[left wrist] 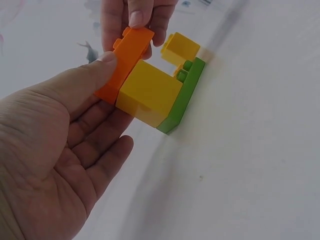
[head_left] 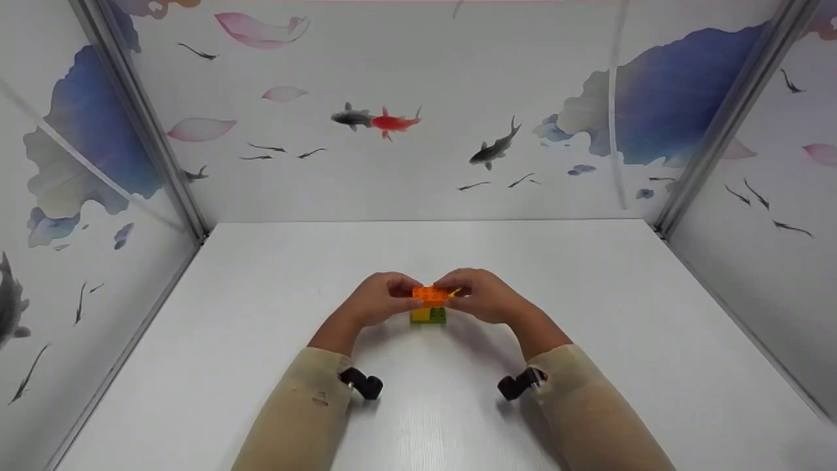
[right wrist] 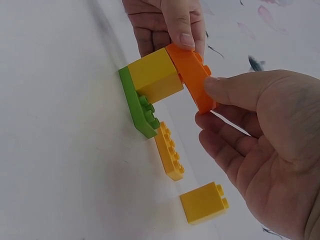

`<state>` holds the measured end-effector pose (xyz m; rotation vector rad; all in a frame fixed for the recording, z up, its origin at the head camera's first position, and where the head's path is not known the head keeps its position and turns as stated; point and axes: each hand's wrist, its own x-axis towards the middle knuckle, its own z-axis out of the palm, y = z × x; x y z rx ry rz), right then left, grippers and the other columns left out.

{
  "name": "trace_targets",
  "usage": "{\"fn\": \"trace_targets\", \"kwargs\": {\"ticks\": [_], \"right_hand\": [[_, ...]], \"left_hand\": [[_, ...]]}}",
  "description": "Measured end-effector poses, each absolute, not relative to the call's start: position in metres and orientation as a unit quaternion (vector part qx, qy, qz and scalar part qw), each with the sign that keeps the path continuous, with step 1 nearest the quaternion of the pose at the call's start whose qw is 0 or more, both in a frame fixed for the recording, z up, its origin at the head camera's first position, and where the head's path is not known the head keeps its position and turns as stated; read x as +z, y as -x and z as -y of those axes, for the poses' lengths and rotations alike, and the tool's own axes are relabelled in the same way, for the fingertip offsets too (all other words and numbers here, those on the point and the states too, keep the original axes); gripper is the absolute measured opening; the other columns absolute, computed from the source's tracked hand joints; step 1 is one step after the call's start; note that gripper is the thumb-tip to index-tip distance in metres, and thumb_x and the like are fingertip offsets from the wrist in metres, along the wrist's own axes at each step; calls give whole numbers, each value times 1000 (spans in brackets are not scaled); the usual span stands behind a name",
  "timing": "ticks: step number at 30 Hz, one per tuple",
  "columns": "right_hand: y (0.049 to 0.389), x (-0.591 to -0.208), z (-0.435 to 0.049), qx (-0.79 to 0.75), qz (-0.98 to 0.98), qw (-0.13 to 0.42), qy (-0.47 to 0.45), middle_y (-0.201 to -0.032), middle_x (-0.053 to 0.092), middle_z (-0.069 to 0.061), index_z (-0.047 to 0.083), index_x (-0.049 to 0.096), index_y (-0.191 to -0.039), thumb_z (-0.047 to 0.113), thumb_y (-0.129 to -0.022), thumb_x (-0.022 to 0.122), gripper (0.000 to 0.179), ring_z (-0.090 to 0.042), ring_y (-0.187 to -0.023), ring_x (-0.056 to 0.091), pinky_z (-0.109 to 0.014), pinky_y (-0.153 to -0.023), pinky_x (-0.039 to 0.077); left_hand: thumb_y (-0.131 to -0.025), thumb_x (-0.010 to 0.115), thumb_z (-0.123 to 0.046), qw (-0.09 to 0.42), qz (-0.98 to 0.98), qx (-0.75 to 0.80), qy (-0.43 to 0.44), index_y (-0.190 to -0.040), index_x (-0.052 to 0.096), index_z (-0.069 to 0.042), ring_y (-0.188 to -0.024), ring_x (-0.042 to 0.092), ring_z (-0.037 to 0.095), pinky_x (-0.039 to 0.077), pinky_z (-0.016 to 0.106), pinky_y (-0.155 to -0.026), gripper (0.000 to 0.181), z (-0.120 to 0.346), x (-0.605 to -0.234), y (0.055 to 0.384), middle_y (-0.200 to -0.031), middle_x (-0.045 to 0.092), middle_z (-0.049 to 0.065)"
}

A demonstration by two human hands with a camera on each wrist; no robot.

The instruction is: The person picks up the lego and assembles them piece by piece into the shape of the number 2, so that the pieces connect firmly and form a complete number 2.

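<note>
Both hands pinch an orange building brick point(head_left: 429, 296) by its two ends, studs facing up. My left hand point(head_left: 386, 299) has its thumb on the near side of the left end. At the right end, the thumb of my right hand point(right wrist: 280, 115) presses the near side with fingers behind. One end of the orange brick lies over a tall yellow brick point(left wrist: 150, 92); I cannot tell whether they are fully pressed together. That yellow brick sits on the left part of a thin green brick point(right wrist: 131, 102) on the table. Bare green studs show under the orange brick's overhang.
Past the green brick, a long thin yellow brick point(right wrist: 169, 152) and a separate yellow block point(right wrist: 204, 202) stand on the white table point(head_left: 274, 261). Printed panels wall the table's back point(head_left: 418, 183) and sides. A black mount sticks out from each sleeve point(head_left: 288, 405).
</note>
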<state>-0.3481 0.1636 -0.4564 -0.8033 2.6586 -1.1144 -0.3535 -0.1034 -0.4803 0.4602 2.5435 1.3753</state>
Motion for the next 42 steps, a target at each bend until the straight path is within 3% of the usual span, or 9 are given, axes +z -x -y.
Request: {"fn": "trace_targets", "kwargs": {"ticks": [13,24,42], "right_hand": [[350,-456,-167,-373,-889,90,251,-134,73,3,23,75,-135,20,-101,75,34,-21,-121,68,-45,-109,58],[361,-450,-188,-398,-899,93,154,-145,68,-7,33,70,-139,28,-105,71,35,-28,-129,66,-48,-108,59],[379,-466,-215,-419,-904,62,52,-152,63,-9,19,63,-149,23,-104,71,45,-33,-142,59,-49,-115,54]], "left_hand": [[-94,84,-41,117,-869,460,-137,-119,77,-30,-115,68,17,56,42,-111,29,101,-475,351,-122,76,-7],[-94,84,-40,126,-877,450,-110,-121,77,-31,-116,67,17,55,41,-112,29,98,-473,350,-123,74,-8],[-94,84,-37,128,-862,472,-128,-120,77,-29,-114,68,17,56,40,-109,28,100,-474,350,-122,74,-6]]}}
